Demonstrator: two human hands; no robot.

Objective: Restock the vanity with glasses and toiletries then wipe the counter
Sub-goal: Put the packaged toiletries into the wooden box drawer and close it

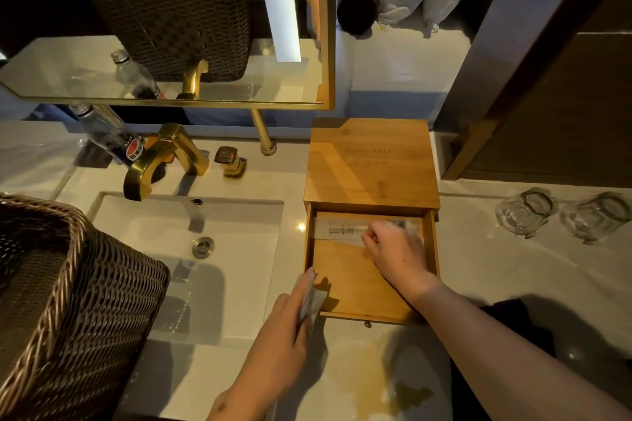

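White toiletry packet [345, 231] lies at rear of open wooden drawer [355, 287] on desk [496, 284], pinched by right hand [393, 249] grip; left hand [290, 314] grip clamps second packet [312, 301] at drawer's front-left corner; two glasses [561, 212] stand inverted rightward.

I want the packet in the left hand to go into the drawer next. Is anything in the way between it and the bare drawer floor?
Nothing visible blocks it. The left hand holds the small packet at the open drawer's front left corner, beside bare wood. The right hand and the white sachets sit farther back.
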